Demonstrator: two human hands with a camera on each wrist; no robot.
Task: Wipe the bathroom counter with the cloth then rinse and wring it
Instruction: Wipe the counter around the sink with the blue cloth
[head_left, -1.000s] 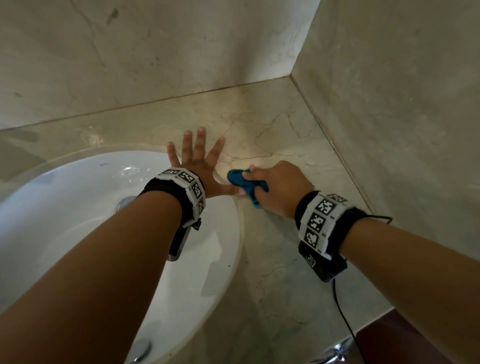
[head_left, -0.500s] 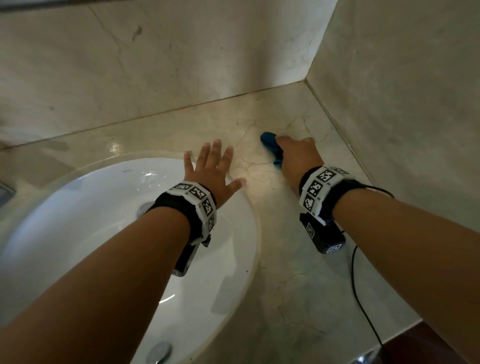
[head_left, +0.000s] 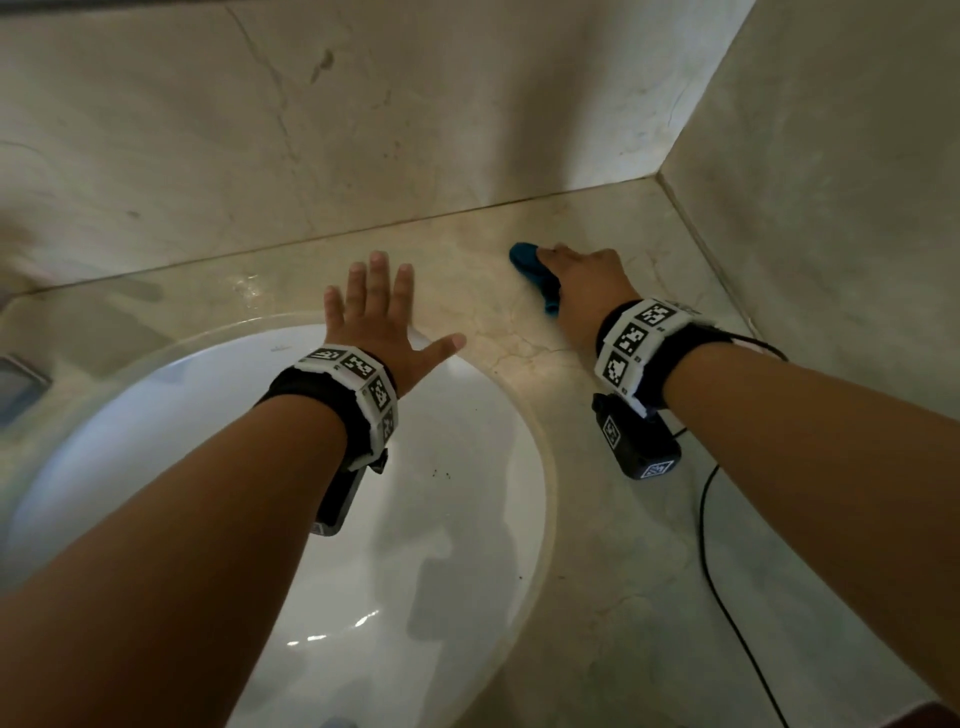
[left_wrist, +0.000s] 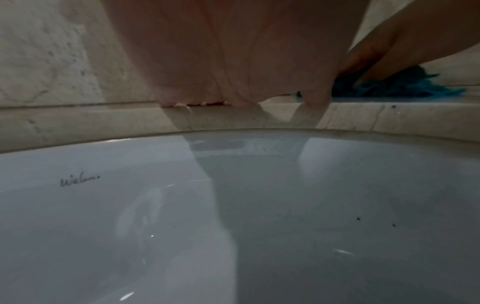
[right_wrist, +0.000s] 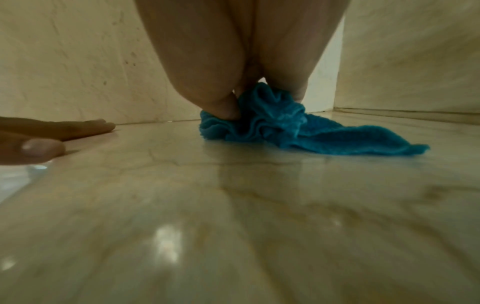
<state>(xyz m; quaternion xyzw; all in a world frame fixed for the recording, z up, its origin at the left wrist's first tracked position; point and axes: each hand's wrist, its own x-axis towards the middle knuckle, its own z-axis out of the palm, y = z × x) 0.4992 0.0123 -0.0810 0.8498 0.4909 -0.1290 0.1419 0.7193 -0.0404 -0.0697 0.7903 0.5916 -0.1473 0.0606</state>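
Observation:
A bunched blue cloth (head_left: 535, 273) lies on the beige marble counter (head_left: 613, 519) near the back right corner. My right hand (head_left: 587, 280) grips it and presses it down on the stone; in the right wrist view the thumb digs into the blue cloth (right_wrist: 280, 125) while one loose end trails to the right. My left hand (head_left: 379, 312) lies flat with spread fingers on the counter at the far rim of the white sink (head_left: 457, 499). The left wrist view shows that palm (left_wrist: 233, 53) on the rim, with the cloth (left_wrist: 394, 86) beyond.
Marble walls (head_left: 363, 114) close the counter at the back and on the right (head_left: 831, 182). The sink basin (left_wrist: 233, 216) fills the lower left. A black cable (head_left: 727, 597) runs from my right wrist across the counter toward its front edge.
My right hand has pushed the cloth away from the sink's edge toward the back wall. The left hand stayed flat at the sink's rim, its fingers closing together slightly.

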